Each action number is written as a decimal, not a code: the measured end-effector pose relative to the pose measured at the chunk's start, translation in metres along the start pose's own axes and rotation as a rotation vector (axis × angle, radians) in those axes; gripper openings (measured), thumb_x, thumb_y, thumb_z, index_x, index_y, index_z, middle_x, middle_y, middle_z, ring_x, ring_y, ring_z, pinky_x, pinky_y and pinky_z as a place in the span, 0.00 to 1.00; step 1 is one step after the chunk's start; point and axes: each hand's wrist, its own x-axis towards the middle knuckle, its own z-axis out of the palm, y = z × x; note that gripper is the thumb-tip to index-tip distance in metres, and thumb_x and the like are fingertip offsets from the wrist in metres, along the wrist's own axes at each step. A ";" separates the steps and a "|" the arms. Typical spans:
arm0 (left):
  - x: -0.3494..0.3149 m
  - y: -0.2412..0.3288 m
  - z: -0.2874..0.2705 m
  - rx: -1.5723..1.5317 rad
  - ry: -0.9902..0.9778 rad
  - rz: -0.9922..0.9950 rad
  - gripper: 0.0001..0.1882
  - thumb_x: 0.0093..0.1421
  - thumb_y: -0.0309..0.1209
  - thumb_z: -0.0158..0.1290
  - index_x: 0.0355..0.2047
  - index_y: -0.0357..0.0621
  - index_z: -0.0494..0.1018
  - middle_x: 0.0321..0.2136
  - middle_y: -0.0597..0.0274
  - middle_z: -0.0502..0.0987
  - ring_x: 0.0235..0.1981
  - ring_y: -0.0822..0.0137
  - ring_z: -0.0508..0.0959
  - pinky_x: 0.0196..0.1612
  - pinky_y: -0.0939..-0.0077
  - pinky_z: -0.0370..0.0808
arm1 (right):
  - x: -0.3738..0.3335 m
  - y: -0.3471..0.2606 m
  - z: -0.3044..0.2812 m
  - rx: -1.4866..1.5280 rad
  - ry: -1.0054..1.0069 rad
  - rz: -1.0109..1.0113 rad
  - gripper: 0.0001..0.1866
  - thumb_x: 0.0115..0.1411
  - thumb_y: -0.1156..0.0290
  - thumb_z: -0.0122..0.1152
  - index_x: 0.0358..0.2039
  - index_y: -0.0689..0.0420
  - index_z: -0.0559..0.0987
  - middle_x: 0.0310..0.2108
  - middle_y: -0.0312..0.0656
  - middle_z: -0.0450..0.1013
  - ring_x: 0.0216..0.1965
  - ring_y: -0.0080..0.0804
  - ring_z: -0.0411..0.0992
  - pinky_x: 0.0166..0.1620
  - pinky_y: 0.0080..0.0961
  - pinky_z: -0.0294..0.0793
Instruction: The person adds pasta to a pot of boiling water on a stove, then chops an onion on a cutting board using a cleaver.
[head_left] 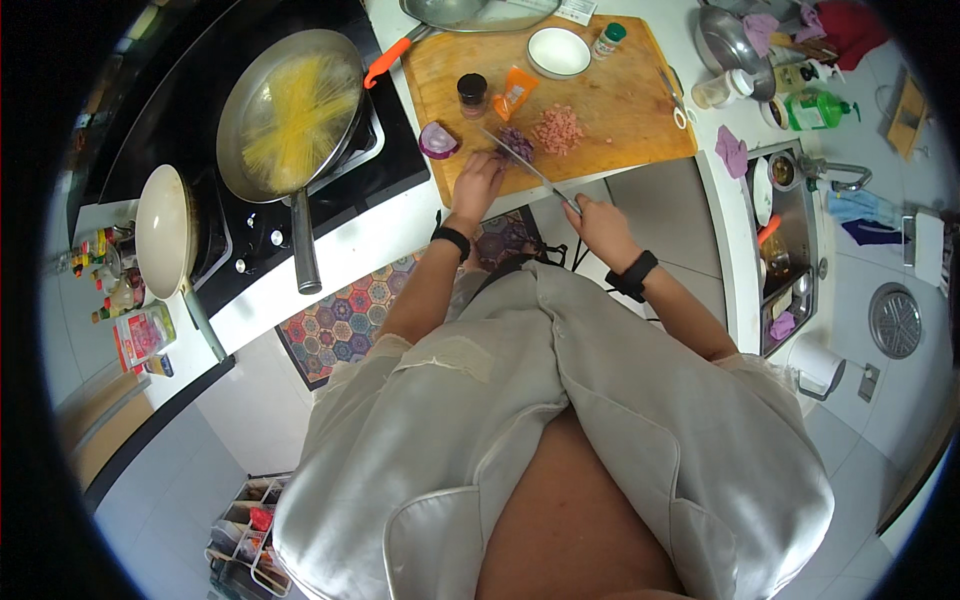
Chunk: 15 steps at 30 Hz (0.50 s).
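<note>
My right hand [603,228] grips the handle of a kitchen knife [540,177]; its blade slants up and left across chopped red onion [517,143]. At the pile's near left side, my left hand [478,185] has its fingers bent together against the onion. The fingertips are partly hidden. Both sit at the near edge of a wooden cutting board [630,100]. Diced pink meat [558,130] lies just right of the onion. A cut piece of red onion [438,141] rests at the board's left edge.
A dark-lidded jar [472,95], orange packet [514,92], white bowl [559,52], green-capped shaker [608,40] and scissors [683,112] share the board. Left, a pan of spaghetti [300,120] and a pale frying pan [163,230] are on the stove. A sink [785,220] is right.
</note>
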 end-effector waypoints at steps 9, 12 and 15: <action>0.001 0.000 -0.001 0.038 -0.012 -0.007 0.07 0.44 0.23 0.53 0.27 0.39 0.71 0.31 0.57 0.71 0.35 0.57 0.71 0.37 0.69 0.69 | -0.011 -0.003 -0.010 -0.012 -0.018 -0.003 0.18 0.56 0.57 0.47 0.25 0.60 0.71 0.15 0.54 0.69 0.21 0.52 0.69 0.25 0.42 0.69; 0.004 0.003 -0.001 0.055 0.012 -0.005 0.06 0.44 0.23 0.52 0.25 0.40 0.71 0.29 0.59 0.71 0.34 0.58 0.71 0.35 0.69 0.70 | -0.007 -0.003 0.004 0.001 0.001 0.007 0.18 0.56 0.56 0.47 0.24 0.60 0.71 0.15 0.54 0.69 0.21 0.52 0.69 0.25 0.42 0.69; 0.006 0.003 0.000 0.051 0.045 0.026 0.04 0.43 0.24 0.51 0.23 0.41 0.70 0.26 0.60 0.70 0.32 0.59 0.70 0.33 0.69 0.70 | 0.000 0.001 0.015 0.024 0.012 0.021 0.18 0.56 0.56 0.46 0.25 0.60 0.71 0.15 0.54 0.69 0.21 0.53 0.69 0.25 0.43 0.68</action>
